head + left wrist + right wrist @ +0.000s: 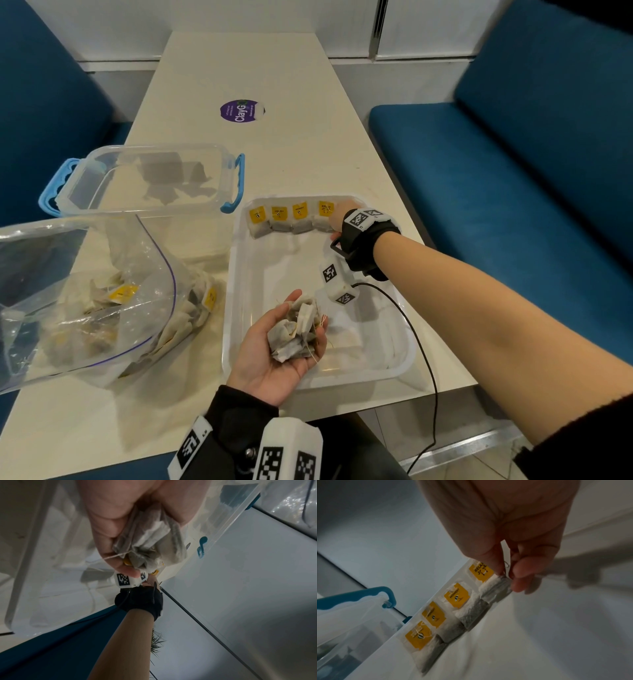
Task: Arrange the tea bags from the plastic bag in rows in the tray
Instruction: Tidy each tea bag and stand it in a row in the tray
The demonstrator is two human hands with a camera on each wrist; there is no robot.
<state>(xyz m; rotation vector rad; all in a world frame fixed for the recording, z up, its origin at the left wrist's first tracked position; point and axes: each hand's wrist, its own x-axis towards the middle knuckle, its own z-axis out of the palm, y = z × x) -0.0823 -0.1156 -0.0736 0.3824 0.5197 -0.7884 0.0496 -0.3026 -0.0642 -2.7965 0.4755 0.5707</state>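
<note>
Progress: first row under way. Four tea bags (290, 219) are lying side by side along the far wall of the tray (236, 308), yellow tags up against the wall, pouches touching edge to edge. The rest of the tray floor is showing no bags, so most of the work looks undone.

Right hand (339, 217) is reaching to the right end of the row. In the right wrist view, thumb and fingers (520, 570) are pinching the top of the fourth bag (494, 586) by its string; it is not yet released.

Left hand (274, 353) is hovering palm-up over the near part of the tray, fingers curled round a bunch (296, 325) of crumpled bags, the ready supply.

Bag (85, 308), clear with a zip top, is lying open on the table (205, 68) left of the tray, with many tea bags inside.

Appearance: greyish paper pouches, dark leaf showing through, thin white strings, square yellow tags with black print. Those in the bunch are creased and tangled; judgement: strings may snag when separating.
</note>
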